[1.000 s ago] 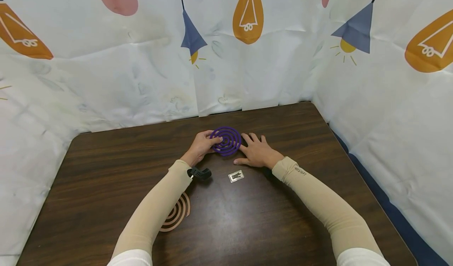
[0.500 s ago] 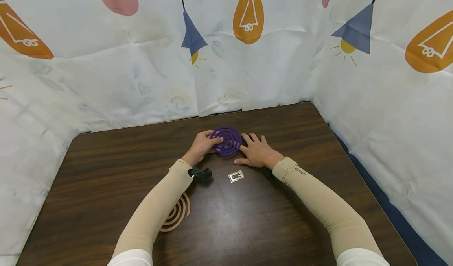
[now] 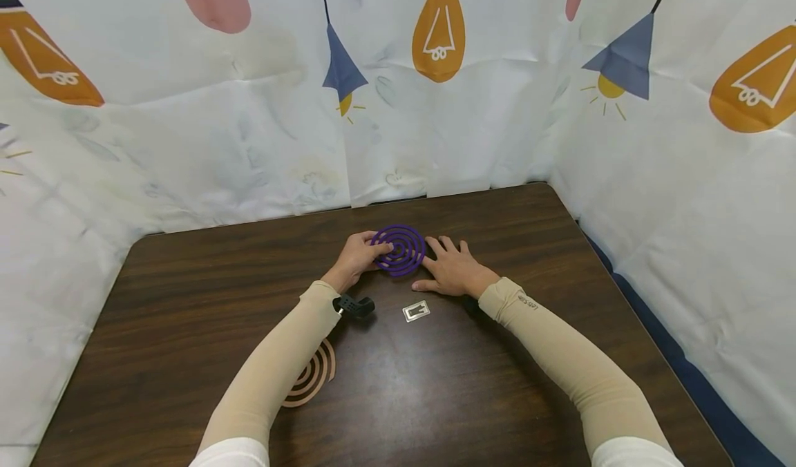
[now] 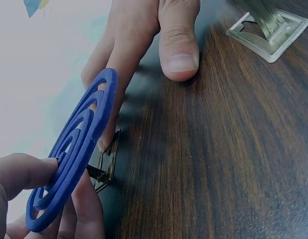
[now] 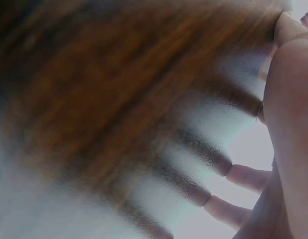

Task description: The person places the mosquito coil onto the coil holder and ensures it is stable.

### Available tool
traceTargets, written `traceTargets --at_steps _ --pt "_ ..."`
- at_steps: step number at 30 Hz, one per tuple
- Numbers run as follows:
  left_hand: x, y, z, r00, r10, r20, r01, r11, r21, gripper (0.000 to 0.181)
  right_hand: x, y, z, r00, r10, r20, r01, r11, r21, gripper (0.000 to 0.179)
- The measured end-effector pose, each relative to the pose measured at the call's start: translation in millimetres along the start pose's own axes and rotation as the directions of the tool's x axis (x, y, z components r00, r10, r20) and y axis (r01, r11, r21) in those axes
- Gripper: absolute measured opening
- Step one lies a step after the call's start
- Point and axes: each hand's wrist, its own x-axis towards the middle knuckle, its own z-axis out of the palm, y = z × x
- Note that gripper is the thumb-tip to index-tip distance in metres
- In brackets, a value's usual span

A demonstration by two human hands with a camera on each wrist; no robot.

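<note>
A purple mosquito coil (image 3: pixel 399 249) is near the back of the table, tilted up on edge in the left wrist view. My left hand (image 3: pixel 356 258) pinches it, thumb on the near face and fingers behind. Behind the coil, a small metal coil stand (image 4: pixel 96 173) shows its prong reaching toward the coil's centre; whether they are joined I cannot tell. My right hand (image 3: pixel 452 268) lies palm down with spread fingers just right of the coil, one fingertip at the stand's edge. A second metal stand (image 3: pixel 415 311) lies flat in front of both hands.
A brown mosquito coil (image 3: pixel 332 367) lies on the dark wood-grain table (image 3: pixel 205 280), partly hidden under my left forearm. A printed white cloth (image 3: pixel 261 149) hangs along the table's back and right edges.
The head view has shifted very slightly. Both hands, the coils and the stand in front hold their places on the table.
</note>
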Motion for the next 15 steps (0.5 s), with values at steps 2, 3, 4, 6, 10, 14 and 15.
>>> traceTargets --at_steps 2,3,4,6,10,14,15 --pt "-1.4 0.4 -0.6 1.000 -0.001 -0.002 0.001 1.000 -0.004 0.045 -0.2 -0.9 -0.6 1.000 -0.002 0.002 0.002 1.000 0.000 0.083" --pt "-1.7 0.3 -0.9 1.000 -0.003 -0.004 0.003 1.000 -0.006 0.045 -0.4 -1.4 -0.9 1.000 -0.004 0.002 0.004 1.000 0.001 0.083" --pt "-2.0 0.3 -1.2 1.000 -0.003 -0.005 0.003 1.000 -0.009 0.045 -0.6 -1.7 -1.1 1.000 -0.006 0.001 0.006 1.000 0.000 0.082" --pt "-2.5 0.2 -2.1 1.000 -0.005 -0.009 0.005 1.000 -0.016 0.047 -1.0 -2.2 -1.5 1.000 -0.007 0.002 0.007 1.000 0.001 0.082" --pt "-4.9 0.6 -4.9 1.000 -0.011 -0.011 0.011 1.000 -0.019 0.052 -2.6 -2.7 -1.9 1.000 -0.005 0.002 0.005 1.000 0.003 0.082" --pt "-10.8 1.4 -10.9 1.000 -0.022 -0.013 0.022 1.000 -0.019 0.056 -3.9 -4.1 -3.4 1.000 -0.004 0.006 0.004 1.000 0.004 0.082" --pt "-12.3 1.5 -12.6 1.000 -0.025 -0.014 0.025 0.999 -0.022 0.056 -4.2 -4.2 -3.7 1.000 -0.006 0.004 0.006 1.000 0.005 0.082"
